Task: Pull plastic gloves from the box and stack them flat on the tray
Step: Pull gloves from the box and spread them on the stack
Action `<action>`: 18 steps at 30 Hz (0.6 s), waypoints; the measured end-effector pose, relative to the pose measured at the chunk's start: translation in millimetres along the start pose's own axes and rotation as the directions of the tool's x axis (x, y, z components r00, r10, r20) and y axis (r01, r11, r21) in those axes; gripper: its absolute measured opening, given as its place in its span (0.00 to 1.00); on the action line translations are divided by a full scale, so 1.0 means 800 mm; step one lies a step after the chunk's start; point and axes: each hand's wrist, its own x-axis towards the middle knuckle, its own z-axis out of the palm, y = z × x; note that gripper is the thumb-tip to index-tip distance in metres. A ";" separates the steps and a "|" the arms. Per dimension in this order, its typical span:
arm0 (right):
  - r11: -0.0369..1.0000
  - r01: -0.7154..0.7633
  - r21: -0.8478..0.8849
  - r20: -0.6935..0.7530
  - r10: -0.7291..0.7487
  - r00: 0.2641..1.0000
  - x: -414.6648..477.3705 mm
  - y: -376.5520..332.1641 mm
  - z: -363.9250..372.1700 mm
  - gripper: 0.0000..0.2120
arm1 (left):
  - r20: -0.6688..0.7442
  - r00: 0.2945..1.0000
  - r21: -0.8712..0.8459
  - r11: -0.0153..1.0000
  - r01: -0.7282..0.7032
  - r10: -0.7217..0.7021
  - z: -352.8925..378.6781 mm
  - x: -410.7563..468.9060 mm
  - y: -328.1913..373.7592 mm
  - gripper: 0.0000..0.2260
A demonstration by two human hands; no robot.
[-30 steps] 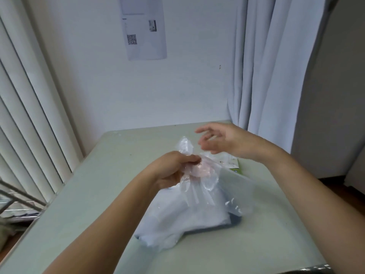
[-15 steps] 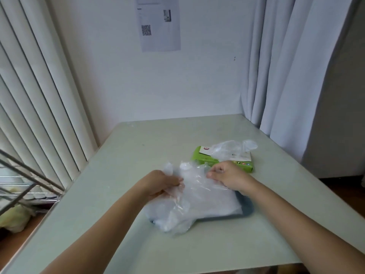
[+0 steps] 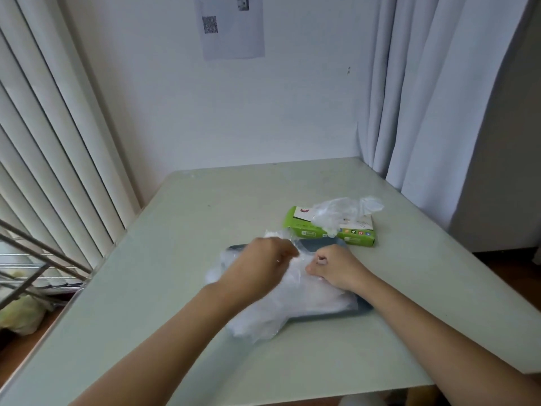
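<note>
A dark grey tray (image 3: 319, 245) lies on the table under a pile of clear plastic gloves (image 3: 295, 303) that spills over its near-left edge. My left hand (image 3: 257, 265) rests on the pile's left part, fingers pinched on a glove's far edge. My right hand (image 3: 336, 268) is fisted on the same glove, pressing it down onto the pile. Behind the tray stands the green glove box (image 3: 330, 232), with a crumpled clear glove (image 3: 342, 213) sticking out of its top.
The pale green table (image 3: 175, 288) ends near me and at the left. Vertical blinds (image 3: 52, 148) and a metal rack (image 3: 35, 259) stand at the left, white curtains (image 3: 424, 98) at the right, and a wall with a taped paper (image 3: 231, 24) behind.
Both hands have come down from mid-air with the glove and laid it on the pile. The right hand moved from above the box down to the tray.
</note>
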 end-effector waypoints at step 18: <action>1.000 0.012 -0.018 0.059 -0.011 0.998 0.000 0.006 -0.006 0.12 | 0.396 0.898 0.489 0.872 -0.032 -0.189 0.080 0.022 -0.030 0.30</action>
